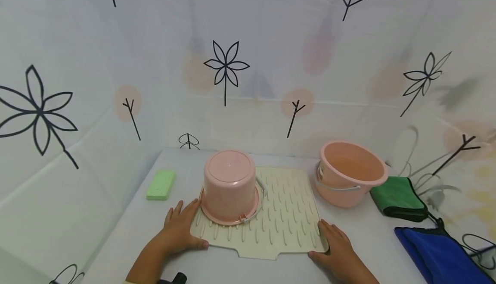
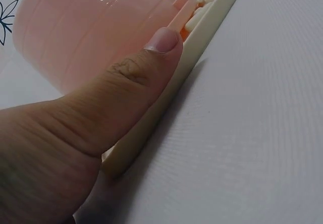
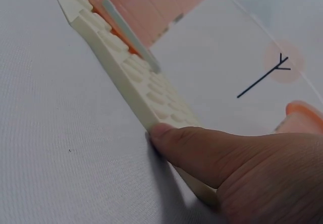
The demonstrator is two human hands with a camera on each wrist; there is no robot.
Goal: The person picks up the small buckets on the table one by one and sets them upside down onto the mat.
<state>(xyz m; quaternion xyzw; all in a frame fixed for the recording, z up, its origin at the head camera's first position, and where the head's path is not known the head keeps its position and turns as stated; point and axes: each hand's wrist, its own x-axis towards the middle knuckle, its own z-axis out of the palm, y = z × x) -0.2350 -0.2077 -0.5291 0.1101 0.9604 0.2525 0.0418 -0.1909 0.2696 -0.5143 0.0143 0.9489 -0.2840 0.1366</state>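
A cream ridged draining board [image 1: 286,215] lies on the white table, a spout-like lip at its front edge. My left hand [image 1: 180,228] grips its front left corner, thumb along the front edge and fingers at the left side. At the front right corner my right hand [image 1: 337,247] holds the board the same way; its thumb [image 3: 186,146] presses the front edge in the right wrist view. Upside down on the board's left half stands a pink bucket [image 1: 230,189], its pale handle [image 1: 262,195] resting on the ridges. The left thumb [image 2: 136,67] shows in front of this bucket in the left wrist view.
An upright pink bucket [image 1: 337,189] stands right of the board. Farther right lie a folded green cloth [image 1: 399,195] and a blue cloth [image 1: 438,251], both black-edged. A light green sponge-like block [image 1: 160,185] is at the left. A patterned white curtain [image 1: 263,77] hangs behind.
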